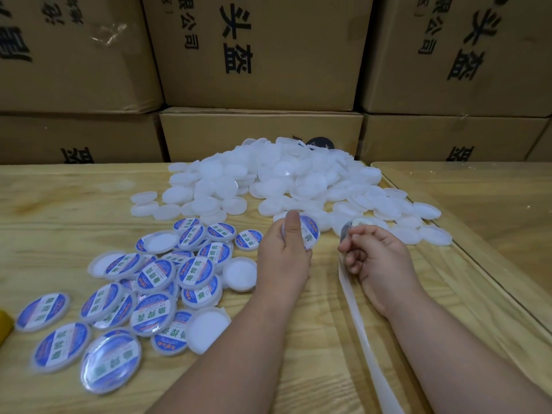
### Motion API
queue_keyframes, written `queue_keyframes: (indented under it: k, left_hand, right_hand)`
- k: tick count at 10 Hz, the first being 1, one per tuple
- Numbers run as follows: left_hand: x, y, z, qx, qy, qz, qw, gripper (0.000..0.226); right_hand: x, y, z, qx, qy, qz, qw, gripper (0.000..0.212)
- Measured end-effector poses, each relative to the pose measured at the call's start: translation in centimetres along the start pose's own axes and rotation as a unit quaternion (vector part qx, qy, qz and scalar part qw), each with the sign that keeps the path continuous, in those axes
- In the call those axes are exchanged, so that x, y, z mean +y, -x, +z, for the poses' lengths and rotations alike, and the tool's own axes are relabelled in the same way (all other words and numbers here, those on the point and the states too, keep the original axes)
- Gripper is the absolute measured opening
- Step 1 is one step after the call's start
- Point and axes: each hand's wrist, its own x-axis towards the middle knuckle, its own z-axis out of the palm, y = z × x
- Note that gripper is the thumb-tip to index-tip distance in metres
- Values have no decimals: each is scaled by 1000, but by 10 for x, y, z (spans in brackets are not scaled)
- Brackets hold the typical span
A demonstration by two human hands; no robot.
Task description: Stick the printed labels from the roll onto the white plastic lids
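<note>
Two bare forearms reach from the bottom edge across a pale wooden table (74, 201). Beside the right forearm, a strip of glossy white backing tape (363, 327) runs along the table from the lower edge up to the right hand (378, 258). That hand's fingers are curled, pinching a peeled label (346, 231) seen edge-on (its print cannot be read) at the top end of the tape. The left hand (283, 258) holds a labelled lid (309, 234) upright just above the table, thumb pressed across its blue-and-white face and fingers curled behind it; the two hands sit near each other without touching.

To the left of the left forearm lies a loose heap of finished lids (155, 282), each carrying a round blue label with green characters on a white band. Many overlap; a few (239, 273) lie upside down, showing plain white hollows. The nearest ones reach towards the lower left corner, where a small yellow object (4, 327) is cut off by the frame edge.

Beyond the hands, a large pile of unlabelled white plastic lids (283, 180) spreads across the middle of the table, spilling right towards a raised seam (454, 249) where a second wooden surface (484, 198) adjoins.

Behind the table, brown cardboard cartons (263, 55) printed with large black characters are stacked in rows, filling the background from edge to edge.
</note>
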Motion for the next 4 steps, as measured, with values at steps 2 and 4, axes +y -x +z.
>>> queue_keyframes:
  k: [2,4]
  left_hand:
    - [6,4,-17,161,183,-70,967,16]
    - [51,37,-49,91,276,-109,951,89]
  right_hand:
    - [-6,18,-7,21,15,20,999,23]
    - [-18,55,-33,24,16,75,997,15]
